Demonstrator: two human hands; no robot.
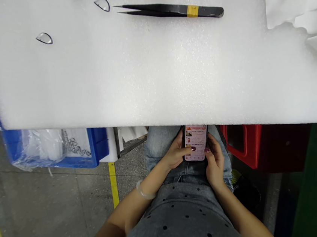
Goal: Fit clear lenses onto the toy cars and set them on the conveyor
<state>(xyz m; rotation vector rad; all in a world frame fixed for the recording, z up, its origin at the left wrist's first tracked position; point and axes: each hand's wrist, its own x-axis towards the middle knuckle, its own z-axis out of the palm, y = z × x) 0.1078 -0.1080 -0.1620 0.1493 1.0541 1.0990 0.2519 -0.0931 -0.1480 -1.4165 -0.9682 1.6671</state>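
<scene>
A lit phone [195,141] is held over my lap, its top end hidden under the edge of the white foam sheet [162,77]. My left hand [177,150] wraps round its left side, the thumb lying over the screen. On the other side, my right hand [214,158] grips the phone's right edge, with the thumb at the lower right of the screen. Black tweezers [172,10] with a yellow band lie on the foam, tips to the left. Near the tips is a small clear dark-rimmed piece [103,4]; a similar piece [45,38] lies further left.
Crumpled white sheets [310,21] lie at the foam's back right. Below the foam at left is a blue bin [98,148] with plastic bags and dark-rimmed pieces. A red container [254,147] stands under the right side. Yellow lines [114,185] mark the floor.
</scene>
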